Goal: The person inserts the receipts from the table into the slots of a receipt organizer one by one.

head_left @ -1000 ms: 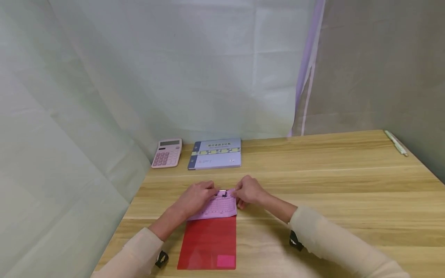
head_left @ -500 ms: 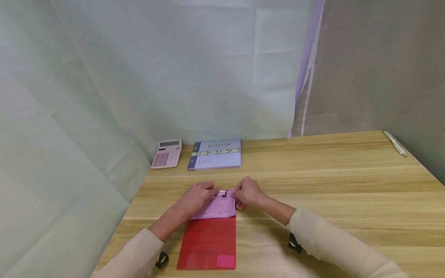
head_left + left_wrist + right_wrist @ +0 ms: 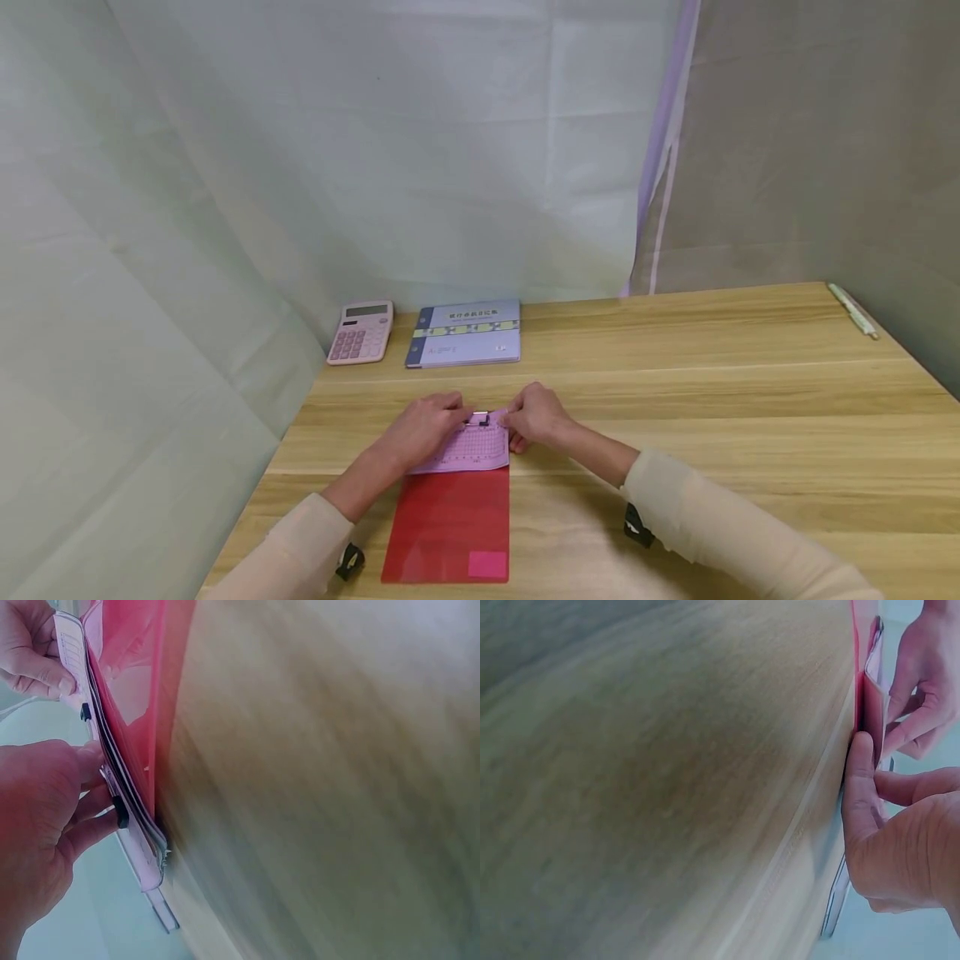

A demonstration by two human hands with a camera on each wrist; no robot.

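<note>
A red translucent folder (image 3: 453,517) lies on the table with a small pink label at its lower right. Pink printed papers (image 3: 480,447) cover its upper part, with a metal paper fastener (image 3: 481,419) across their top. My left hand (image 3: 426,427) pinches the fastener between thumb and fingers, close to a black slider (image 3: 120,812). At the papers' upper right corner, my right hand (image 3: 536,412) pinches the edge between thumb and index finger, as the right wrist view shows. In the left wrist view the stacked sheets curve up from the folder.
A pink calculator (image 3: 362,332) stands at the back left, beside a blue-and-white account book (image 3: 465,333). Far to the right a pale pen (image 3: 853,309) lies near the edge of the wooden table (image 3: 712,400). Light curtains (image 3: 420,150) hang behind.
Both hands keep their places at the top of the folder. The right edge of the pink papers has shifted very slightly left.
</note>
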